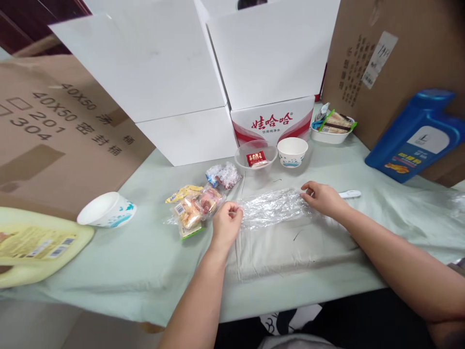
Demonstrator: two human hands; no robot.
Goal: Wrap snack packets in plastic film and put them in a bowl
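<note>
A crinkled sheet of clear plastic film point(271, 207) is stretched over the cloth in the middle of the table. My left hand point(225, 224) pinches its left end, fingers closed. At the other end, my right hand point(323, 199) has thumb and fingertips closed on the film's edge. Just beyond the right wrist a white plastic handle point(350, 194) shows; its other end is hidden. Left of my left hand lie several wrapped snacks, among them a packaged bread point(190, 213) and a pinkish packet point(209, 198), with crumpled wrappers point(223, 175) behind them.
A clear bowl point(240, 157) holds a red packet point(256, 158). Near it stand a paper bowl point(292, 150) and a filled white tray point(330, 137). Another paper bowl point(109, 211) and a yellow jug point(39, 247) are left, a blue bottle point(417, 135) right. Boxes point(272, 118) line the back.
</note>
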